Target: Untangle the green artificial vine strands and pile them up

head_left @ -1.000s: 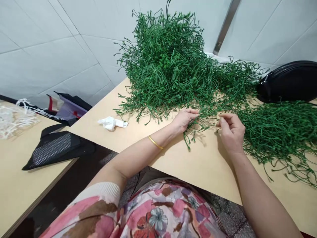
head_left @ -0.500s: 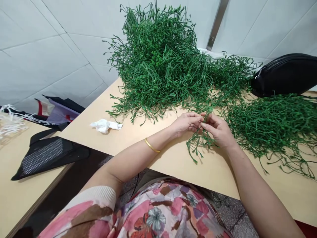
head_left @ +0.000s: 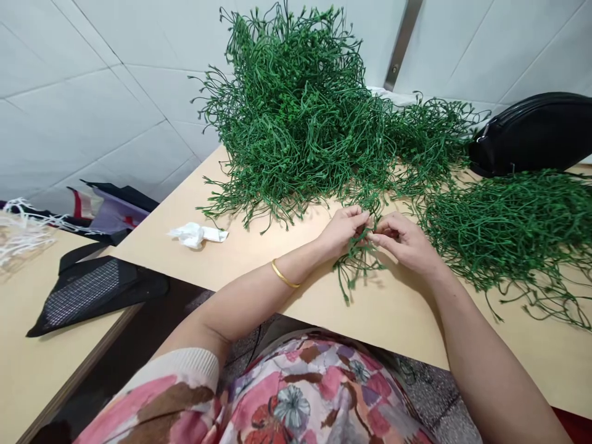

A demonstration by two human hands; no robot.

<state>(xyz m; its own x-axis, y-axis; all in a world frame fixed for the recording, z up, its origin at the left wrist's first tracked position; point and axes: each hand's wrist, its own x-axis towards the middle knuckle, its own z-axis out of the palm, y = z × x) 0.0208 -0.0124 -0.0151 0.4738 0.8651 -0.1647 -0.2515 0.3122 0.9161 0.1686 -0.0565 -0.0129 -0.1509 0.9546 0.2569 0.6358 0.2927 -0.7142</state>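
Observation:
Thin green stems (head_left: 354, 262) with small forked tips hang as a loose bunch below my fingers. My left hand (head_left: 345, 231) is closed on this bunch, thumb against the fingers. Just to its right, my right hand (head_left: 402, 239) pinches at the same stems with thumb and forefinger. Behind both hands rises a tall tangled heap of green stems (head_left: 296, 123). A second, lower pile (head_left: 513, 228) lies to the right of my right hand. Some stem ends are hidden behind my fingers.
A crumpled white tissue (head_left: 192, 235) lies left on the table (head_left: 161, 253). A black bag (head_left: 536, 135) is at the back right. Further left are a black mesh item (head_left: 87, 290), folded cloth (head_left: 115, 209) and white strands (head_left: 23, 237) on another table.
The bunch has shifted slightly left with my left hand, which now wraps its fingers around it more. My right-hand fingertips have moved a little left and down.

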